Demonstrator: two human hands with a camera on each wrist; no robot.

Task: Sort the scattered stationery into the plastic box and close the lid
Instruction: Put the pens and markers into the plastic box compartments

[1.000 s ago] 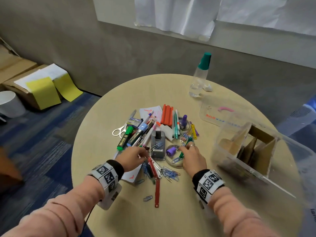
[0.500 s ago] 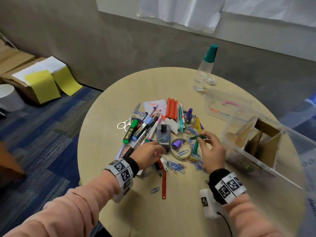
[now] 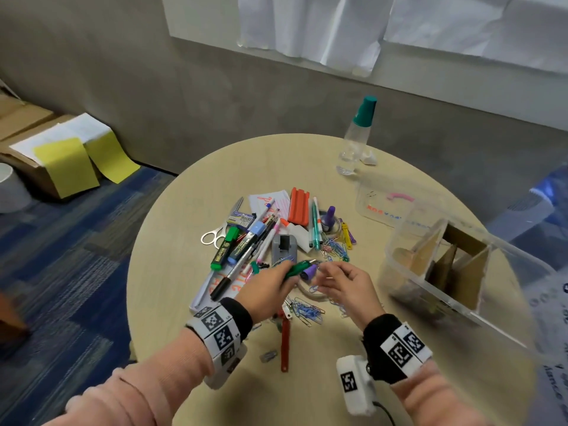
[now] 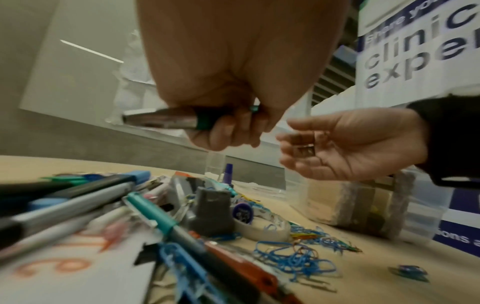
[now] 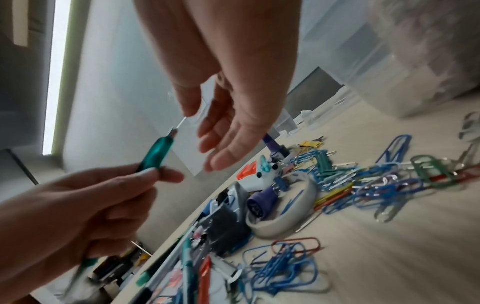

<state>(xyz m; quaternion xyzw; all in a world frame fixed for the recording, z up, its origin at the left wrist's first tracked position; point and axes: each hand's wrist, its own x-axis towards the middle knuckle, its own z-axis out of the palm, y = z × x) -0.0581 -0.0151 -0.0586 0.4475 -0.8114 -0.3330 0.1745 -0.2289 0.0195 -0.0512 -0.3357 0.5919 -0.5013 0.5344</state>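
On the round table (image 3: 172, 256), a heap of pens and markers (image 3: 246, 241), a grey tape dispenser (image 3: 284, 247), scissors (image 3: 215, 235) and coloured paper clips (image 3: 307, 310) lies scattered. My left hand (image 3: 285, 273) grips a green pen (image 3: 297, 268) above the heap; the same green pen (image 4: 168, 121) (image 5: 155, 153) shows in both wrist views. Just right of the pen tip, my right hand (image 3: 333, 276) hovers open and empty, also seen as the right hand (image 5: 228, 131). The clear plastic box (image 3: 399, 281) with cardboard dividers stands at the right. Its lid (image 3: 384, 207) lies flat behind it.
A spray bottle (image 3: 356, 139) with a teal cap stands at the table's far side. A red strip (image 3: 285, 342) and a small clip (image 3: 269, 355) lie near the front edge. A tape roll (image 3: 307, 292) sits under my hands. Cardboard boxes (image 3: 46, 155) rest on the floor at left.
The right hand lifted the green pen from the heap, and it has passed into the left hand. The right hand has let go and now hangs open beside it.
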